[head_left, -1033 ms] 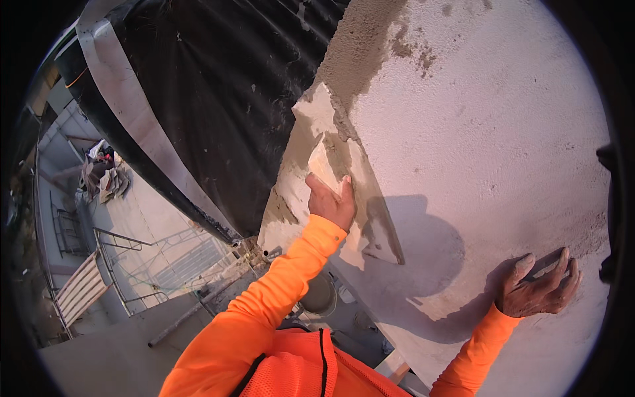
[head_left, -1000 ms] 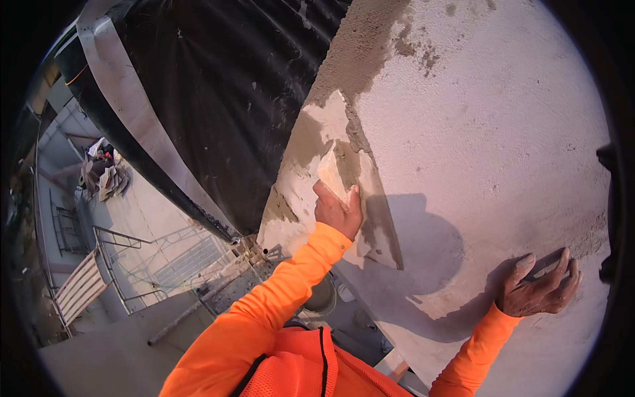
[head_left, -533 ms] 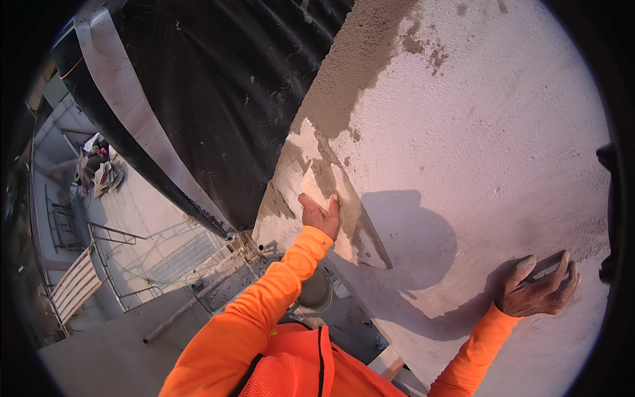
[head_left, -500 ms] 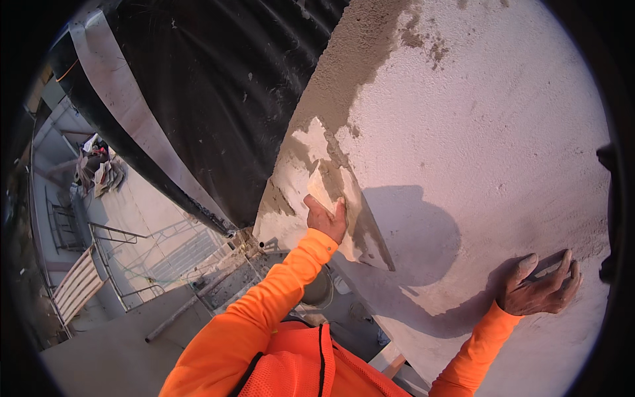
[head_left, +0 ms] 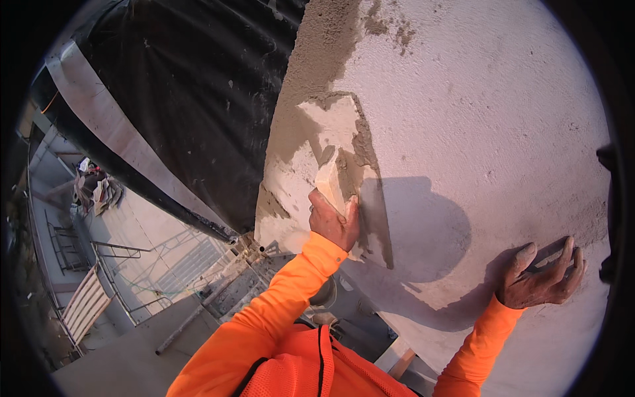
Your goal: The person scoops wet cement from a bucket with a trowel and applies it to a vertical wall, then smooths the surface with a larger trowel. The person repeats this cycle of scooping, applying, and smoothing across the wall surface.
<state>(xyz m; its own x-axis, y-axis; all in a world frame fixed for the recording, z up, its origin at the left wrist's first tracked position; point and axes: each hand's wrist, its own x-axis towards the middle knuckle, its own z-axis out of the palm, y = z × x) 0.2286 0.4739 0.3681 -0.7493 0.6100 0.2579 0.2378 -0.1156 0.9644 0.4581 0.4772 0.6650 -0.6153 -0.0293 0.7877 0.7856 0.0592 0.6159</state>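
Note:
My left hand (head_left: 334, 221) is closed around the pale, block-shaped handle of a plastering float (head_left: 333, 178). The float lies against the wall (head_left: 503, 119), near its left edge, and wet mortar is smeared around it. How much of its face touches the wall I cannot tell. A strip of wet grey-brown mortar (head_left: 317, 56) runs up that edge. Lower right, my right hand (head_left: 539, 278) is empty, its dusty fingers apart and bent, at the wall's pale surface. Both arms are in orange sleeves.
Black plastic sheeting (head_left: 192, 92) hangs left of the wall beside a dark, pale-edged band (head_left: 126, 159). Far below are metal frames (head_left: 119, 251), a slatted panel (head_left: 86, 304) and a heap of sacks or cloth (head_left: 99, 188). A bucket (head_left: 324, 294) stands beneath my left arm.
My left hand has shifted slightly right with the float, whose handle now stands more upright in view. The whole view has moved a little. My right hand stays at nearly the same spot.

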